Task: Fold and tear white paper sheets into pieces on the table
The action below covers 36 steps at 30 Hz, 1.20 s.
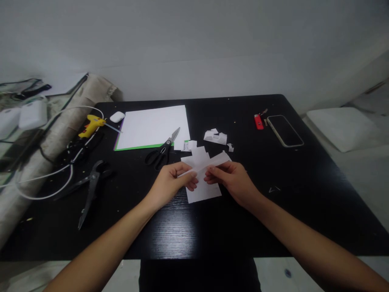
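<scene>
Both hands pinch a narrow strip of white paper (221, 161) held slantwise above the black table. My left hand (172, 178) is closed on its left end, thumb on top. My right hand (232, 178) grips it farther right, fingers curled beneath. Under the hands lies a white paper piece (205, 194) with a tab sticking out at its far side. Just beyond are small folded paper bits (215, 136). Black-handled scissors (164, 148) rest partly on a stack of sheets (153, 125), blades pointing away to the right.
At left lie pliers (92, 178), a yellow glue gun (91, 126) with a looping white cable (71, 174), and a white mouse or case (117, 117). A red lighter (258, 122) and a phone (285, 131) are at right. A rolled covering (69, 113) borders the table's left side.
</scene>
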Tool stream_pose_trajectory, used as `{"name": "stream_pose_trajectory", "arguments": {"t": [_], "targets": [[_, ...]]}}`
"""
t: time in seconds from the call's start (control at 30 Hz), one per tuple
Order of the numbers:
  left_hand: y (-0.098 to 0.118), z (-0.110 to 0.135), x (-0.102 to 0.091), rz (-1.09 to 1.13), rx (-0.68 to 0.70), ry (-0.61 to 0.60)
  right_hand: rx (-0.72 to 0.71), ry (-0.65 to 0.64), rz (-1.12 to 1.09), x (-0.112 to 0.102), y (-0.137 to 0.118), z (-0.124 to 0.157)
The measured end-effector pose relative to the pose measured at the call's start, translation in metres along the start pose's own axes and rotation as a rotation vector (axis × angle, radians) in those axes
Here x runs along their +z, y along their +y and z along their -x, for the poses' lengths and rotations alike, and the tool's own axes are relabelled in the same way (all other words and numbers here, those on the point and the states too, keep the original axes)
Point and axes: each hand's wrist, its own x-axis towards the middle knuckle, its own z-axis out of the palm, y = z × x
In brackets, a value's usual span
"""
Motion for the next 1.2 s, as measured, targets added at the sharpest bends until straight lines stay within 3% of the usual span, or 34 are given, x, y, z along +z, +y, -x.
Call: {"name": "stream_pose_trajectory", "arguments": {"t": [0.17,0.4,0.73,0.97,1.2], "targets": [[0.0006,-0.0002,0.0011,0.007,-0.022,-0.052,0.022,-0.041,0.046,0.0017,0.0037,0.0008],[-0.0016,-0.0002,0.0030,0.014,0.002,-0.018,0.007,-0.061,0.035,0.0019,0.0046,0.0004],[-0.0008,0.0008,0.0053,-0.020,0.026,-0.058,0.041,-0.092,0.052,0.0063,0.0049,0.0037],[-0.0008,0.0009,0.0050,-0.046,0.035,-0.001,-0.078,-0.015,0.063,0.0028,0.0026,0.0013],[0.0008,0.0018,0.0026,-0.059,0.024,-0.030,-0.113,-0.008,0.111,0.0022,-0.0017,0.0041]]}}
